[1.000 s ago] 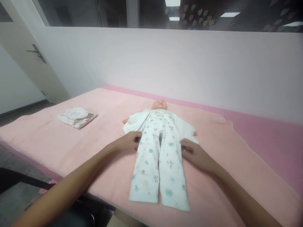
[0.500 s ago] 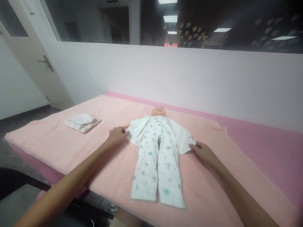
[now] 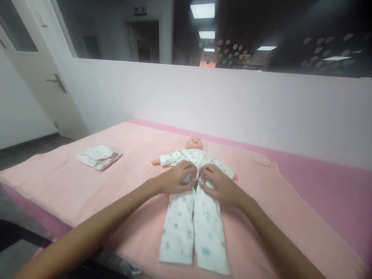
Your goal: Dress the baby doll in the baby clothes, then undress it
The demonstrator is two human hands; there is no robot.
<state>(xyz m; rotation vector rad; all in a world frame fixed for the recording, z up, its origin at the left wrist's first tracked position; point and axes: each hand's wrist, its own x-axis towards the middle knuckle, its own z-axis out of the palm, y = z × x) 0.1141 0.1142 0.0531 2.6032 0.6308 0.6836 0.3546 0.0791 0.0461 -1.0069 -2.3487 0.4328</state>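
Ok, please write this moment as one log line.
left hand: grips white printed fabric shirt; right hand: grips same shirt; peach-coloured doll: face-up, arms out; nearby: folded white cloth

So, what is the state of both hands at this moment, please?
Left hand: closed, pinching one front edge of the patterned top.
Right hand: closed, pinching the other front edge.

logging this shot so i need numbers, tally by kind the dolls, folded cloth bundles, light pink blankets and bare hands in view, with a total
Doll: 1
Folded cloth bundle: 1
Light pink blanket: 1
Left hand and right hand: 2
Total: 5
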